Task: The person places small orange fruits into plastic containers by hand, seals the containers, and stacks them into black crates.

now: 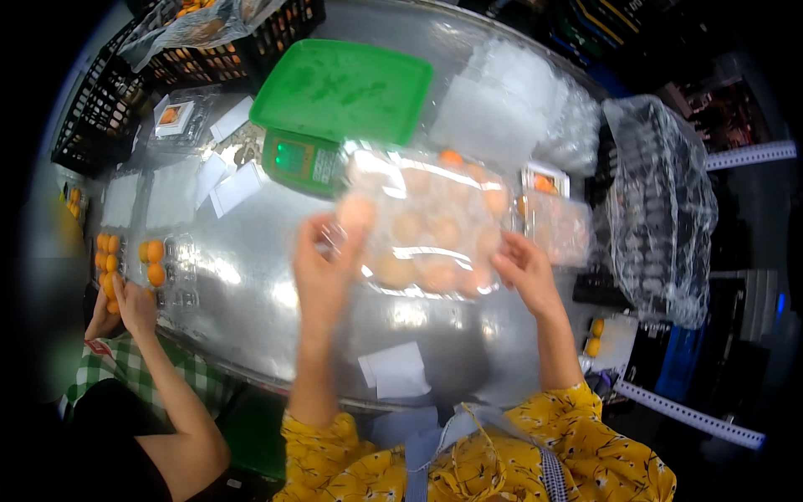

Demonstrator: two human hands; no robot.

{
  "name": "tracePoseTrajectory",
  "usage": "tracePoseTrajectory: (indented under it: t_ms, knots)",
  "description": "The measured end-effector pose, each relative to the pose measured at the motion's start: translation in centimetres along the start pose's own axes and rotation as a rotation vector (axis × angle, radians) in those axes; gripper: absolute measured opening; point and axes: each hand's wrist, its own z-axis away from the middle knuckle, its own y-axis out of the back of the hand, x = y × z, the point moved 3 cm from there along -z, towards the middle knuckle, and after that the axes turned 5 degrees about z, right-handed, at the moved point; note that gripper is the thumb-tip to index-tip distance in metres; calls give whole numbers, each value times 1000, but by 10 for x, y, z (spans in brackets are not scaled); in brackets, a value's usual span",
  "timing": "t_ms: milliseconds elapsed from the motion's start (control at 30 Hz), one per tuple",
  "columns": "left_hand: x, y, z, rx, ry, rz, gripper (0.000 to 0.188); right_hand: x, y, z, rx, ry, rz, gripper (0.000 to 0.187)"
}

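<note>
Between my two hands is a clear plastic fruit pack (431, 226), lidded, with rows of round orange-coloured fruit showing pale through the glare. My left hand (328, 251) grips its left edge, thumb on top, smeared by motion. The fingers of my right hand (527, 263) pinch its right edge. The pack is above the metal table, just in front of a green weighing scale (288, 163) with a lit display. A wide green tray (343, 88) sits on the scale. Another filled clear pack (559, 230) is beyond my right hand, with a picture card (545, 180) beside it.
Stacked clear plastic containers (502, 105) stand at the back right; a plastic-covered black crate (657, 209) is at the right. Black crates (238, 58) stand back left. White cards (397, 370) lie on the table (234, 309). At left, a co-worker's hands (125, 305) touch orange fruit (109, 259).
</note>
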Motion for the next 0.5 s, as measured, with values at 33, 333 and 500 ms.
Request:
tracePoseTrajectory:
  t_ms: [33, 333, 500]
  knots:
    - [-5, -13, 31, -23, 89, -11, 26, 24, 15, 23, 23, -74, 11, 45]
    - [-127, -112, 195, -349, 246, -173, 44, 174, 121, 157, 133, -322, 35, 42]
    - [-132, -128, 212, -553, 212, -331, 52, 220, 147, 178, 188, -225, 121, 39]
